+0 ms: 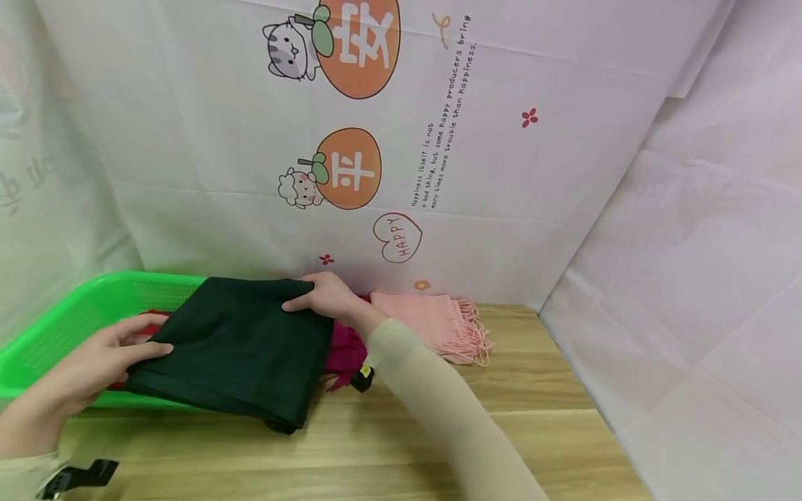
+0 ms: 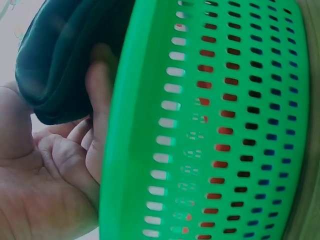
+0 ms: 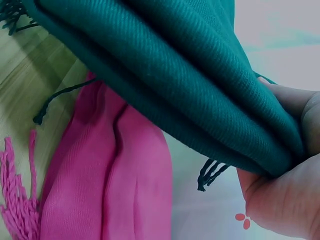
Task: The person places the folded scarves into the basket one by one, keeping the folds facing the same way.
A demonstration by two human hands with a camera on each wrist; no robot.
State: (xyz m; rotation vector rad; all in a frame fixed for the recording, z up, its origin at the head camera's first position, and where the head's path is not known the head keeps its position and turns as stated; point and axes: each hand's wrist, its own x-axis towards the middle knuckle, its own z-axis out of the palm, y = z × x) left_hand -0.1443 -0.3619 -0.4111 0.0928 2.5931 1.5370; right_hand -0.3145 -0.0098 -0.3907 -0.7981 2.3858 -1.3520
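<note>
Head view: the folded dark green scarf is being held up, gripped at one side by the left hand, pinched at the far corner by the right hand. Part of the green basket is being hidden behind it, while a magenta scarf and a fringed pink scarf are being seen on the wooden table.

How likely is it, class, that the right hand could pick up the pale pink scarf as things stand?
Probably not: the right hand grips the dark green scarf. Once free, it likely could, since the pale pink scarf lies close by, its fringe uncovered.
</note>
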